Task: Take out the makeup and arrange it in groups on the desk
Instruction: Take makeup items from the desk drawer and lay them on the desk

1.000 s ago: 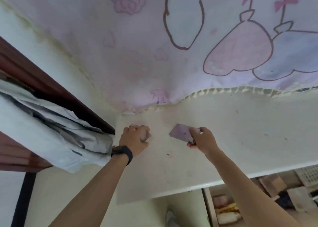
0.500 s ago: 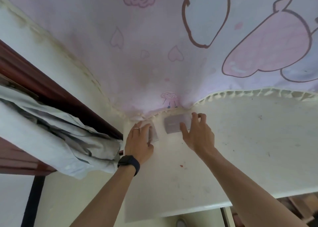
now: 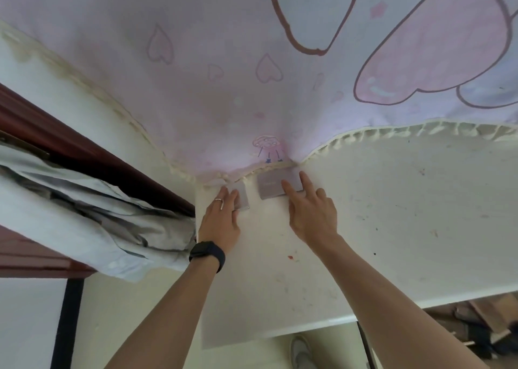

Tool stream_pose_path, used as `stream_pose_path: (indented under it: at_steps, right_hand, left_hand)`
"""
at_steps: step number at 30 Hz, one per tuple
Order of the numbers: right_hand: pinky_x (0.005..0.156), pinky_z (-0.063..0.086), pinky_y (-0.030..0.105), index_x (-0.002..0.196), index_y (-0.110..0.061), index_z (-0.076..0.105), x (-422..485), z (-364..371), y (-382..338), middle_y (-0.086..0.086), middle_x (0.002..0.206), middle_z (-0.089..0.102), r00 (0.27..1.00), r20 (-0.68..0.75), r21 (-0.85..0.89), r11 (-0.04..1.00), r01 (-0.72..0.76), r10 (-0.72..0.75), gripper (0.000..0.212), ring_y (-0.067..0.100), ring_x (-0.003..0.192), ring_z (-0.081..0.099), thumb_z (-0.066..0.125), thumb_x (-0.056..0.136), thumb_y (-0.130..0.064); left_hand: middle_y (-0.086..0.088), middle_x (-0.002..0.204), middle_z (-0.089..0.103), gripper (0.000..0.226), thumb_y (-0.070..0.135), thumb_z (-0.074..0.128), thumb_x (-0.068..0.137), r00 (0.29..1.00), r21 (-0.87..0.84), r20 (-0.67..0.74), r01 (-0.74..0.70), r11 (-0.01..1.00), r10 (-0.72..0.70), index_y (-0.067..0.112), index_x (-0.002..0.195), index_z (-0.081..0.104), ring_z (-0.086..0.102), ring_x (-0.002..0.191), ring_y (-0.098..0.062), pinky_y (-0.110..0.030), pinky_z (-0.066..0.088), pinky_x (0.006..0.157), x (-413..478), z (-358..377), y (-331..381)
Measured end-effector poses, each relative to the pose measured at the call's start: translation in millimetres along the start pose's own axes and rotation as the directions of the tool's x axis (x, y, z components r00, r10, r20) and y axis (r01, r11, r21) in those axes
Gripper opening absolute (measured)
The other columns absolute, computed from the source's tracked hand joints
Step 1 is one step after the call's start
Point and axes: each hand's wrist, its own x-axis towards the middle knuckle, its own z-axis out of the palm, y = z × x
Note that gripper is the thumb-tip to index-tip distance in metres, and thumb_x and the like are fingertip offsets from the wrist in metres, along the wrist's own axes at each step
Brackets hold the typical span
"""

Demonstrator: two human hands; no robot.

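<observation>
Two flat mauve makeup palettes lie side by side in the far left corner of the white desk (image 3: 392, 228). The smaller palette (image 3: 243, 197) is on the left, and my left hand (image 3: 221, 223) rests on it with straight fingers, covering most of it. The larger palette (image 3: 273, 188) lies to its right, against the frilled hem of the pink curtain (image 3: 252, 74). My right hand (image 3: 311, 214) presses its right half with two straight fingers.
A pale cloth (image 3: 84, 214) hangs over a dark wooden frame (image 3: 84, 150) left of the desk. An open drawer with clutter (image 3: 482, 326) shows below the desk's front edge at the lower right. The desk top carries small stains.
Both hands carried the palettes forward to the back corner, laid them flat and opened out. Fingers now lie straight on top. The view has moved closer to the corner.
</observation>
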Motion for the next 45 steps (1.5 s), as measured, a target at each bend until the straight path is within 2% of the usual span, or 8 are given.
stream_pose_path:
  at_steps: [10,17,23,30,34,39,42,45]
  right_hand:
    - [0.080,0.032,0.038,0.157,-0.049,0.003,8,-5,-1,-0.001,0.169,-0.016,0.985,0.174,-0.079,0.996,0.031,-0.017,0.078,0.031,0.115,0.043,0.045,0.098,-0.020]
    - [0.087,0.035,0.048,0.156,-0.048,0.000,-5,6,-3,-0.001,0.169,-0.019,0.988,0.144,-0.083,0.994,0.067,-0.055,0.064,0.034,0.119,0.038,0.028,0.100,-0.058]
    - [0.089,0.034,0.049,0.156,-0.049,-0.005,-6,4,-14,-0.002,0.166,-0.027,0.981,0.194,-0.092,0.995,0.031,-0.012,0.065,0.032,0.120,0.033,0.021,0.098,-0.064]
    - [0.089,0.035,0.047,0.155,-0.051,-0.011,2,-4,-9,-0.004,0.165,-0.030,0.960,0.273,-0.080,0.993,0.091,-0.066,0.069,0.031,0.123,0.033,0.025,0.098,-0.066]
    - [0.096,0.036,0.044,0.157,-0.048,-0.012,-8,-16,-2,0.003,0.168,-0.021,0.955,0.286,0.025,0.997,0.067,-0.072,0.078,0.034,0.124,0.038,0.039,0.098,-0.060]
    - [0.118,0.031,0.040,0.162,-0.033,0.014,-79,-35,25,0.002,0.166,0.026,0.991,0.135,0.535,0.843,-0.055,-0.022,0.069,0.027,0.145,0.033,0.050,0.103,-0.030]
    - [0.107,0.036,0.018,0.149,-0.032,0.046,-165,-39,53,-0.014,0.139,0.056,0.984,0.002,0.649,0.748,-0.137,0.179,0.050,0.007,0.124,0.048,0.052,0.100,-0.029]
    - [0.096,0.035,0.007,0.132,-0.042,0.057,-244,-38,95,-0.024,0.113,0.062,0.921,0.068,0.635,0.695,-0.337,0.384,0.038,-0.004,0.111,0.050,0.057,0.098,-0.027]
  left_hand:
    - [-0.005,0.163,0.026,0.054,0.004,0.045,0.100,0.995,0.011,-0.064,0.083,0.997,-0.082,0.018,0.152,0.041,0.039,0.142,-0.029,-0.047,0.039,0.111,-7,3,-5]
    - [-0.003,0.163,0.029,0.056,-0.001,0.045,0.099,0.996,0.012,-0.061,0.060,0.998,-0.059,0.019,0.151,0.042,0.042,0.141,-0.029,-0.044,0.043,0.108,-21,0,-18]
    - [0.011,0.164,0.023,0.077,-0.010,0.045,0.092,0.993,0.030,-0.031,0.114,0.993,-0.113,0.032,0.155,0.033,0.045,0.138,-0.025,-0.040,0.046,0.101,-27,-6,-30]
    - [0.004,0.165,0.021,0.066,-0.004,0.041,0.098,0.989,0.025,-0.056,0.142,0.990,-0.140,0.026,0.156,0.032,0.040,0.141,-0.029,-0.043,0.043,0.106,-26,-4,-23]
    - [-0.003,0.164,0.021,0.062,-0.004,0.045,0.094,0.988,-0.039,-0.104,0.115,0.993,-0.118,0.021,0.151,0.039,0.042,0.138,-0.032,-0.047,0.048,0.097,-29,-5,-15]
    - [-0.005,0.163,0.022,0.060,0.000,0.052,0.091,0.987,-0.010,-0.151,0.045,0.999,-0.046,0.022,0.147,0.045,0.027,0.145,-0.034,-0.053,0.037,0.112,-67,6,26]
    - [-0.006,0.151,0.042,0.052,-0.002,0.060,0.087,0.976,-0.142,-0.187,-0.136,0.980,0.109,0.020,0.135,0.058,0.042,0.131,-0.032,-0.052,0.046,0.102,-115,27,72]
    - [-0.005,0.133,0.059,0.047,-0.007,0.066,0.081,0.923,-0.202,-0.172,-0.376,0.904,0.345,0.016,0.122,0.068,0.057,0.114,-0.028,-0.044,0.056,0.087,-165,60,126]
